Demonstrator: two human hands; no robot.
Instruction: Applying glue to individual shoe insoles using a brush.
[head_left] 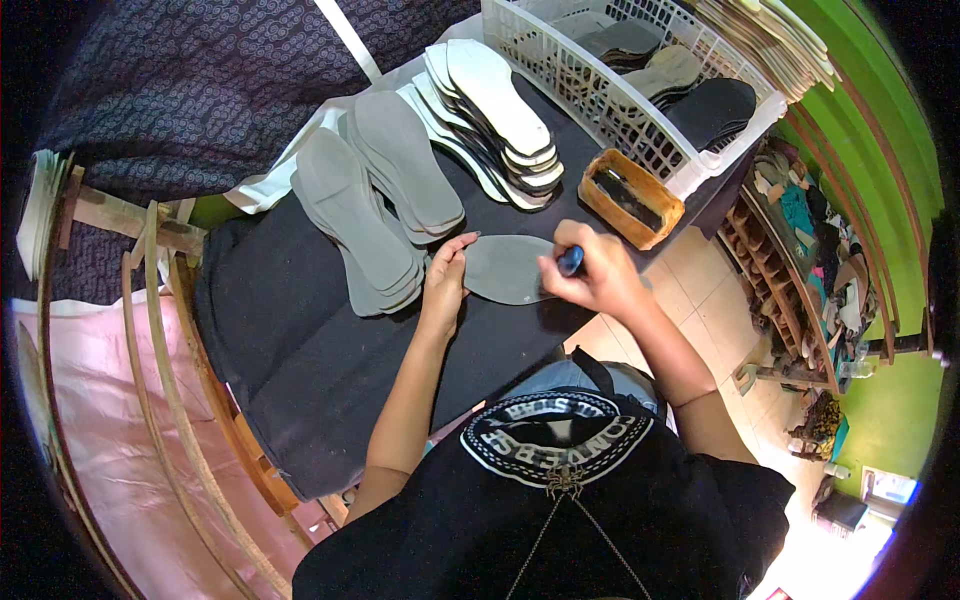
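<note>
A grey shoe insole (505, 268) lies over the black-covered table in front of me. My left hand (447, 275) grips its left end, fingers at the edge and thumb side toward me. Closed round a tool with a blue handle (570, 262), my right hand (605, 268) is over the insole's right end; the tool's working tip is hidden beneath the hand. Beside my left hand are two overlapping stacks of grey insoles, a nearer one (350, 220) and a farther one (405, 165). Beyond them sits a pile of white insoles (490, 100) with dark undersides.
A yellowish-brown open box (612, 217) stands right of the insole piles. Behind it, a white plastic basket (706, 165) holds more grey and black insoles. Wooden rails (165, 350) run along the left. On the right, a cluttered shelf (770, 270) stands over a tiled floor (700, 290).
</note>
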